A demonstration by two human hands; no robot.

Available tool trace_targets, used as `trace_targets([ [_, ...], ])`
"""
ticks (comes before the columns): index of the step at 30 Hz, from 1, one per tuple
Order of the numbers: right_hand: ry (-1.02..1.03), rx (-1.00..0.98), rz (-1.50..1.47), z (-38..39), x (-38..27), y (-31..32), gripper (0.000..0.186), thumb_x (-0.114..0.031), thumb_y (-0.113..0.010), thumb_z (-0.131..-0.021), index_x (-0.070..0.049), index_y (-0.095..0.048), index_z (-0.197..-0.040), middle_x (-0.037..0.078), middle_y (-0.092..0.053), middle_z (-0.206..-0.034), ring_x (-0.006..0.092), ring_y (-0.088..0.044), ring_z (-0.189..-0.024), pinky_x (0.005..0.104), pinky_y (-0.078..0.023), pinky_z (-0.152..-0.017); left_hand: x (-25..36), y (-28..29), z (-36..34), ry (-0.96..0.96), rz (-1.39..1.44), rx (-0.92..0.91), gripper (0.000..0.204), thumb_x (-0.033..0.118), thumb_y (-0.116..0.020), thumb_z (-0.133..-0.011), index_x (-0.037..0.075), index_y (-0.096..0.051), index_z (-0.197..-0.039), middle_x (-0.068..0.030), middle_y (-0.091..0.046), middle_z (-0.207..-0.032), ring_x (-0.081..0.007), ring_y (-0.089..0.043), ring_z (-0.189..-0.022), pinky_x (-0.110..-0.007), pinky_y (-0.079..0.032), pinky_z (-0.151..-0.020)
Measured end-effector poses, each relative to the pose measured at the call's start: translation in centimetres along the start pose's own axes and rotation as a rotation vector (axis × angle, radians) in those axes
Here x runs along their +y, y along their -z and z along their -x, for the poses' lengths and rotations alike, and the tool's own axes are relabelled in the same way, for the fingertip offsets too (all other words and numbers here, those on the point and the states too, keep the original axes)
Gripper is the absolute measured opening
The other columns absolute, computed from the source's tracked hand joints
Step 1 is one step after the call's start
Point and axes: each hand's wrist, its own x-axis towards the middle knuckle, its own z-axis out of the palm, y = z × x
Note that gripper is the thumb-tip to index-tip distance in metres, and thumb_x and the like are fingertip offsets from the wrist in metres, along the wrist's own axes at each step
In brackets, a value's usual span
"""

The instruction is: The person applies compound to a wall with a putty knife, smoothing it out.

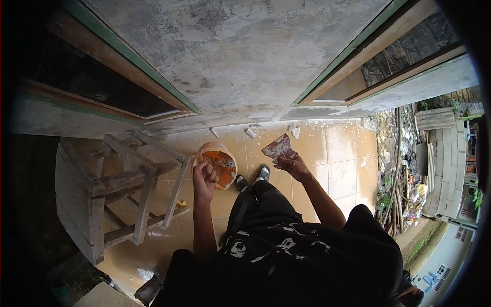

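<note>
My left hand (pixel 203 179) has its fingers curled at the left side of an orange bucket (pixel 217 148), apparently gripping it. The bucket has a pale, smeared rim and some greyish material inside. In my right hand (pixel 290 165) is a flat reddish-brown scraper (pixel 276 147) with whitish smears, held at the bucket's right over the tiled floor (pixel 307 189). My feet in dark footwear show below, between the two hands.
A wooden trestle (pixel 94 199) stands at my left. Ahead rises a grey skimmed wall (pixel 230 56) between two framed windows (pixel 383 61). Small white scraps (pixel 250 132) lie along its base. At the right are sticks and debris (pixel 399 189) beside a low block wall (pixel 445 169).
</note>
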Motion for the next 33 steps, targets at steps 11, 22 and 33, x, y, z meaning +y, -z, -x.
trace_targets([
  [11, -0.126, 0.008, -0.135, 0.5, 0.7, -4.6, 0.013, -0.016, -0.058, -0.092, -0.006, -0.061, -0.100, 0.005, -0.064, -0.091, 0.0175, -0.062, -0.088, 0.0331, -0.051, -0.078, -4.4, 0.7, -0.3, -0.053, -0.138, 0.112, 0.029, 0.021, -0.043, -0.092, 0.017, -0.031, -0.067, 0.0054, -0.022, -0.056, -0.0060, -0.021, -0.047, -0.024, -0.021, -0.046],
  [22, -0.187, -0.069, 0.076, -3.6, -8.5, 2.6, 0.018, -0.007, -0.060, -0.088, 0.003, -0.058, -0.103, 0.013, -0.066, -0.093, 0.0234, -0.066, -0.083, 0.0370, -0.056, -0.079, -10.7, -3.9, -2.9, -0.191, -0.085, 0.266, 0.030, 0.024, -0.046, -0.091, 0.018, -0.030, -0.067, 0.0063, -0.023, -0.057, -0.0054, -0.018, -0.048, -0.024, -0.019, -0.045],
  [33, -0.188, -0.023, 0.950, -16.9, -10.2, 17.4, 0.021, 0.001, -0.047, -0.089, 0.007, -0.059, -0.105, 0.014, -0.067, -0.091, 0.0227, -0.069, -0.080, 0.0341, -0.060, -0.069, -22.5, -4.4, -9.8, -0.305, 0.198, 0.459, 0.033, 0.026, -0.046, -0.093, 0.017, -0.030, -0.065, 0.0070, -0.023, -0.055, -0.0050, -0.019, -0.048, -0.024, -0.019, -0.046],
])
